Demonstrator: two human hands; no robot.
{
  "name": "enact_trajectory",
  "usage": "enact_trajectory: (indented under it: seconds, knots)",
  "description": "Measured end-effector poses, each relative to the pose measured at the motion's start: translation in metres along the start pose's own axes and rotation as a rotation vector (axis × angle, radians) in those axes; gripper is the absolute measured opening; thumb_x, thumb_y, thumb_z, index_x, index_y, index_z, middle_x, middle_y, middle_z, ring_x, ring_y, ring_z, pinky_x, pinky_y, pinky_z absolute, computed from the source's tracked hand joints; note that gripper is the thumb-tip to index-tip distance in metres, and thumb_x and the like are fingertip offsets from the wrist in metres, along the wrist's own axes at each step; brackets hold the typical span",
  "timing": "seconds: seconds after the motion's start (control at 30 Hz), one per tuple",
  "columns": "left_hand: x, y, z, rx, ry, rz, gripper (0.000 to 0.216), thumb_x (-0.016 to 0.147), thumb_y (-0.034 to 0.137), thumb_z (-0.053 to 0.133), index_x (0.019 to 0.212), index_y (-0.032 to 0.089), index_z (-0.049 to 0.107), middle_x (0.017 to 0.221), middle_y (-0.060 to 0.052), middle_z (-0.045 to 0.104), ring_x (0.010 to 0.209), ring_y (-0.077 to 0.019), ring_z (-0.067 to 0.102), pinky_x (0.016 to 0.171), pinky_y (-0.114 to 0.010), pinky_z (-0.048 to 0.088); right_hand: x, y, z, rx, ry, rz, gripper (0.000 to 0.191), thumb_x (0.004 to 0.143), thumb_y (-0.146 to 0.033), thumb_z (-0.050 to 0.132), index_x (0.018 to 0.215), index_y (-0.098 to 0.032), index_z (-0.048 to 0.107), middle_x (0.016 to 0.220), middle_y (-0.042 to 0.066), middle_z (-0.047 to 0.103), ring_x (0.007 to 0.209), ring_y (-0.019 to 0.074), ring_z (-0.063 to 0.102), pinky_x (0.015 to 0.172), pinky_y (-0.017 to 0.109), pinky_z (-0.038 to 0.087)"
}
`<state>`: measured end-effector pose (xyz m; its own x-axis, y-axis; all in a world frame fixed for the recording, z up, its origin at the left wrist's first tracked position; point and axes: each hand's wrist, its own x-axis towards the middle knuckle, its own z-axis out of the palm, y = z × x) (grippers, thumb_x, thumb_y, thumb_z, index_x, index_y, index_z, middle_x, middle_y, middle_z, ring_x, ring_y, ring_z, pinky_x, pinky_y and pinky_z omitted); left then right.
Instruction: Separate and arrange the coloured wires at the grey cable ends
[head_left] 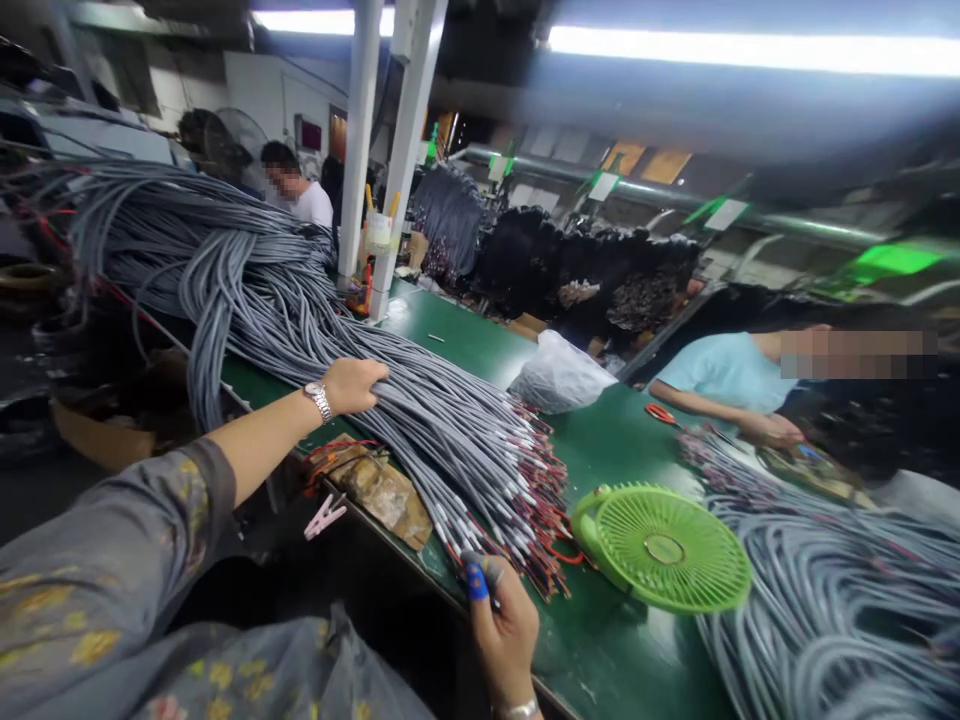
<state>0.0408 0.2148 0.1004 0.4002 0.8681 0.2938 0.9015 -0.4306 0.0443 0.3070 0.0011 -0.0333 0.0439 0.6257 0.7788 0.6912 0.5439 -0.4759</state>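
A thick bundle of grey cables [442, 410] lies along the green table, with white sleeves and red stripped wire ends [544, 500] towards the right. My left hand [356, 386], a watch on its wrist, is closed at the near edge of the bundle, its fingers curled on grey cable. Lower down, my right hand [506, 625] is closed at the near corner of the wire ends. Blue tape wraps one of its digits, and a cable end appears pinched between thumb and fingers. Exactly how many cables either hand grips is hidden.
A green fan [664, 550] stands right of the wire ends. Brown taped cardboard [386, 495] and a pink clip [325, 516] sit at the table's near edge. Beyond lies a white plastic bag [562, 372]. A co-worker in light blue [712, 375] handles another cable heap [840, 600].
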Motion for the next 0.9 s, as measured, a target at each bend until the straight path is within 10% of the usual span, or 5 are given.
enact_trajectory:
  seconds: [0.3,0.6,0.9]
  knots:
    - [0.003,-0.016,-0.06,-0.177,0.449,-0.331,0.027,0.094,0.028,0.053,0.109,0.017,0.073,0.097,-0.01,0.083,0.094,-0.0281,0.077,0.076,-0.034,0.055,-0.023,0.022,0.003,0.075,-0.01,0.103,0.03,0.106,-0.038,0.056,0.095,-0.02,0.077,0.083,0.007,0.076,0.071,0.0191,0.073,0.067,0.026,0.057]
    - [-0.031,0.021,-0.035,-0.051,-0.034,0.131,0.01,0.072,0.015,0.071,0.079,0.023,0.072,0.079,-0.008,0.08,0.08,-0.0291,0.079,0.07,-0.035,0.058,-0.031,0.032,0.008,0.007,0.092,0.13,0.04,0.104,-0.051,0.058,0.092,-0.02,0.081,0.083,0.011,0.081,0.074,0.026,0.078,0.068,0.032,0.061]
    - [-0.086,0.091,-0.001,-0.12,-0.166,0.593,0.016,0.073,0.026,0.078,0.082,0.025,0.065,0.072,-0.008,0.078,0.063,-0.0282,0.074,0.053,-0.036,0.055,-0.03,0.052,-0.004,-0.148,0.074,-0.001,0.054,0.101,-0.062,0.055,0.07,-0.024,0.078,0.055,0.005,0.069,0.048,0.0238,0.063,0.05,0.034,0.052]
